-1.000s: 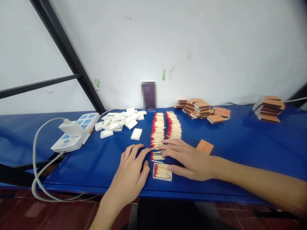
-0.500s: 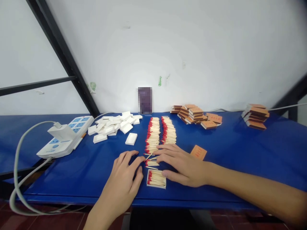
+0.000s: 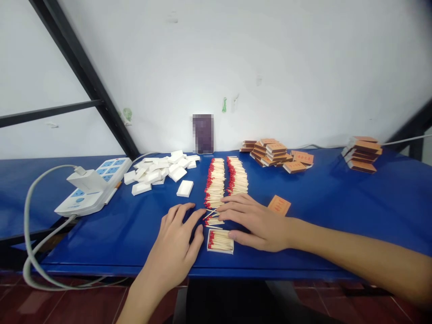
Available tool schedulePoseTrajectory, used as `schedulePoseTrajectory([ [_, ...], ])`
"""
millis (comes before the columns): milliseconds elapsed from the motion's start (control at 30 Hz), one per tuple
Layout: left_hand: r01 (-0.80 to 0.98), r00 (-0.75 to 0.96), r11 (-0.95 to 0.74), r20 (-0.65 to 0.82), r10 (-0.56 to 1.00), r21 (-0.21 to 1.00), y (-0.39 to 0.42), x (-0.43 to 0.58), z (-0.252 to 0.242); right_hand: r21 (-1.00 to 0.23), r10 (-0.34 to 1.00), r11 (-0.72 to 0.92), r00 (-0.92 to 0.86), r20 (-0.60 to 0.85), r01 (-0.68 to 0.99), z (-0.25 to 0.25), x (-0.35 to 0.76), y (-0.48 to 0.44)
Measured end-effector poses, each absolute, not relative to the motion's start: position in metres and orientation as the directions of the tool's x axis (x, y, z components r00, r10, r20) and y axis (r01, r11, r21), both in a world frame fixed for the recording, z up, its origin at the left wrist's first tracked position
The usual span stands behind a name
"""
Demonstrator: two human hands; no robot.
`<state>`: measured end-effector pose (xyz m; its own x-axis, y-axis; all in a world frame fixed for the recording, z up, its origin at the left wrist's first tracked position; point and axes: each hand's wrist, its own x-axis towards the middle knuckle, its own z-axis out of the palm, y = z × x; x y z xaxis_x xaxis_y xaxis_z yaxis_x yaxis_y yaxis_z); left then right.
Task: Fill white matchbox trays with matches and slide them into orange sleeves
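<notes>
A small group of loose matches [image 3: 213, 221] lies on the worktop [image 3: 337, 216] between the two hands, some sticks crossing at its far end. The left hand [image 3: 177, 240] rests palm down, fingers bent and slightly spread, thumb apart from the index finger, whose tip is by the red heads. The right hand [image 3: 257, 225] reaches across from the other side, also palm down, fingers stretched apart over the pale stick ends; its thumb is at the right edge of a white tray [image 3: 221, 252]. Whether that thumb presses on the rim, I cannot tell.

The tray sits just nearer the person, filled with matches laid side by side, red heads to the left. Beyond the group, two long rows of matches [image 3: 216, 180] run toward the wall, heads the same way. An orange matchbox [image 3: 279, 205] lies beyond the right wrist. Farther out are piled white trays [image 3: 157, 171], heaped orange boxes [image 3: 273, 152] and a power strip [image 3: 118, 170].
</notes>
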<state>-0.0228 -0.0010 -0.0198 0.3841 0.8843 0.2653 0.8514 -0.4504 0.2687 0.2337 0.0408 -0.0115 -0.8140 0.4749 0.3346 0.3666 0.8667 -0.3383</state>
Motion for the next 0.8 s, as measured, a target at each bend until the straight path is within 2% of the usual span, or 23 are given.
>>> schedulePoseTrajectory([
  [300,0.878,0.361,-0.408,0.212,0.908,0.250,-0.0011,-0.0226,-0.0199,-0.319,0.450,0.881,-0.828,0.335,0.350,-0.0098,0.2331,0.0402],
  [567,0.858,0.374,-0.437,0.254,0.892,0.271,-0.0016,-0.0229,-0.0181,-0.304,0.427,0.895,-0.826,0.369,0.327,-0.0125,0.2337,0.0411],
  [800,0.850,0.381,-0.444,0.251,0.890,0.282,-0.0026,-0.0229,-0.0166,-0.320,0.435,0.886,-0.842,0.320,0.336,-0.0117,0.2340,0.0410],
])
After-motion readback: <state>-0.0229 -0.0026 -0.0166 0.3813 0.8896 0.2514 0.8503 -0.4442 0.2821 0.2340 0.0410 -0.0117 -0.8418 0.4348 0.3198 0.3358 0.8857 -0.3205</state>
